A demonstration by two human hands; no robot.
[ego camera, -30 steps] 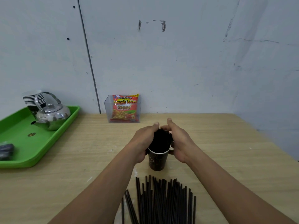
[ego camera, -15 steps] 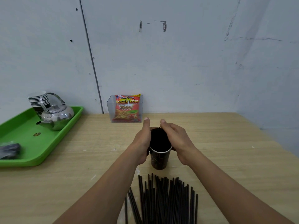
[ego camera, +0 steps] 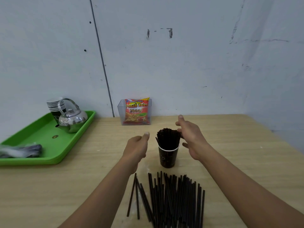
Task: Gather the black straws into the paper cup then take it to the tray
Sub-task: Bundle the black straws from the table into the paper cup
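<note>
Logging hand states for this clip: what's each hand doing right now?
Left hand: open, holding nothing, left of the paper cup.
Right hand: open, fingers beside the black straws in the cup, gripping nothing.

bare drinks corner: scuffed wall [ego camera: 181, 63], wooden table [ego camera: 238, 145], kettle [ego camera: 73, 120] and cups [ego camera: 55, 104] on tray [ego camera: 41, 132].

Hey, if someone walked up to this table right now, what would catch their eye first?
Probably the dark paper cup mid-table, stuffed with upright black straws, an open left hand and right hand on either side. Then the loose straws fanned on the table nearer the person, and the bright green tray at left carrying a shiny kettle.
</note>
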